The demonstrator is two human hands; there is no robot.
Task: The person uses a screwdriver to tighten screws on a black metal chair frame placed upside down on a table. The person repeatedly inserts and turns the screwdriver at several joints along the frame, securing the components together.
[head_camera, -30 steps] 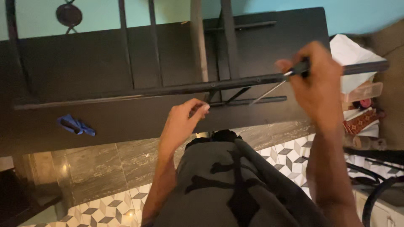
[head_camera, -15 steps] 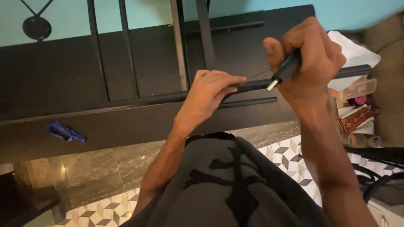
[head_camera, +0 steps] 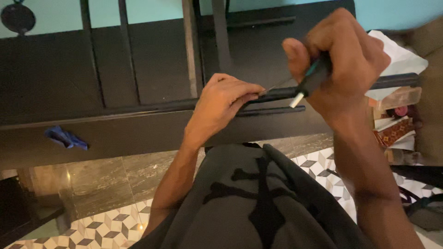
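My right hand (head_camera: 346,64) grips a screwdriver (head_camera: 310,84), tip by my left hand (head_camera: 226,99), whose fingers pinch a black rail (head_camera: 152,107).

Left hand (head_camera: 226,99) slid up onto the dark rail (head_camera: 152,108), fingers curled over it; right hand (head_camera: 344,64) brought screwdriver (head_camera: 309,83) closer, tip beside left fingertips.
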